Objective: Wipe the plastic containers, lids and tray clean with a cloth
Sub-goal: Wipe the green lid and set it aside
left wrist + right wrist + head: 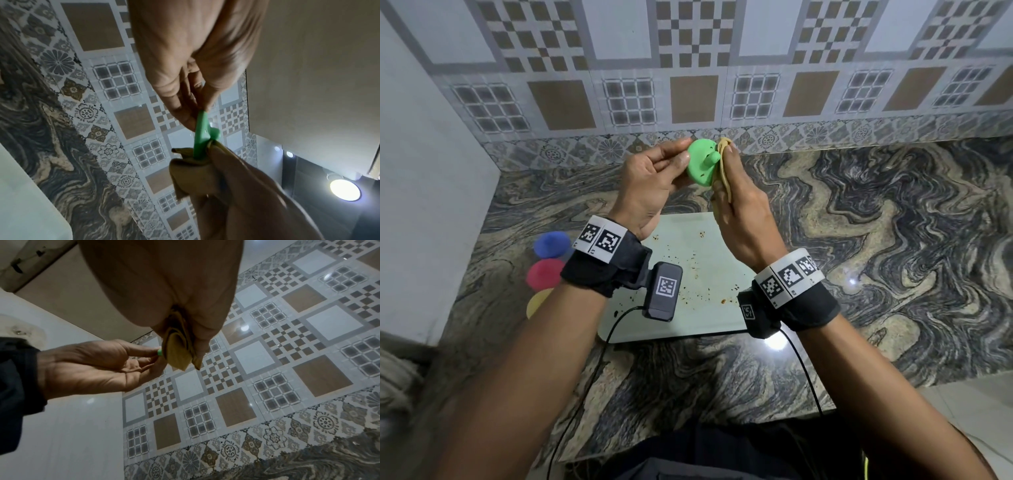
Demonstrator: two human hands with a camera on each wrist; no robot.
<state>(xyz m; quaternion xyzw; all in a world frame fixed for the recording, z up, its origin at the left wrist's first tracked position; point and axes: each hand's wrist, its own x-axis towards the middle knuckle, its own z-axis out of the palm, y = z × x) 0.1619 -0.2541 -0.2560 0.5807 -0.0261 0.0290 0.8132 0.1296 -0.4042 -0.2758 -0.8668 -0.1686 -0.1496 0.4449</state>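
Above the far edge of the white tray, the left hand pinches the rim of a green knobbed lid. The right hand has its grip pressed together on a folded yellow cloth held against the lid. Left of the tray, blue, red and yellow lids lie on the marbled surface.

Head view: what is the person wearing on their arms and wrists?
Forearms are bare, no sleeves. Each wrist has a black strap with a white band of square black-and-white codes. A black camera box, also coded, hangs under each wrist, trailing a thin black cable.
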